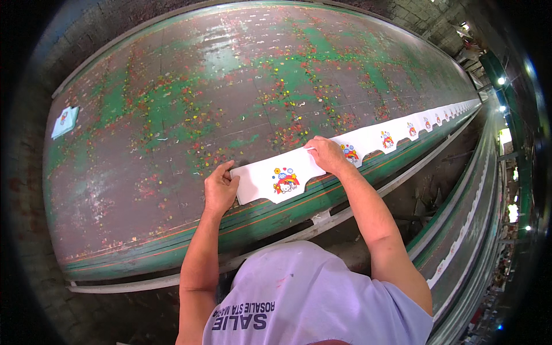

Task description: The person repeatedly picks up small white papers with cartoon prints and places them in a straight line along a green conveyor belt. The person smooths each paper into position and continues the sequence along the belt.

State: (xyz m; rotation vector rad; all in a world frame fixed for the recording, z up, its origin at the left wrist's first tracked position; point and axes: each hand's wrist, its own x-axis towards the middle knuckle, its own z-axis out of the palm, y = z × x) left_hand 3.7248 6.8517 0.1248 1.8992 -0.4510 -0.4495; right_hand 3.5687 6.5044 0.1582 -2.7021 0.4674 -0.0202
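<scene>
Just in front of me, along the near edge of the long table (247, 95), lies a white printed fabric piece (259, 178) with a notched lower edge and a colourful cartoon print. My left hand (221, 190) is closed at its left end, thumb and fingertips on the edge. My right hand (326, 155) pinches the upper edge farther right, where a bit of the white fabric folds up between the fingers. To the right, similar printed pieces (387, 135) continue in a row along the table edge. My right hand and wrist partly cover the neighbouring piece.
A small light-blue printed cloth stack (65, 122) lies at the table's far left. Paint spots in red, yellow and green cover the tabletop. A pale rail (144, 284) runs below the near edge. Another long table (460, 247) stands at the right, with a block wall (422, 17) behind.
</scene>
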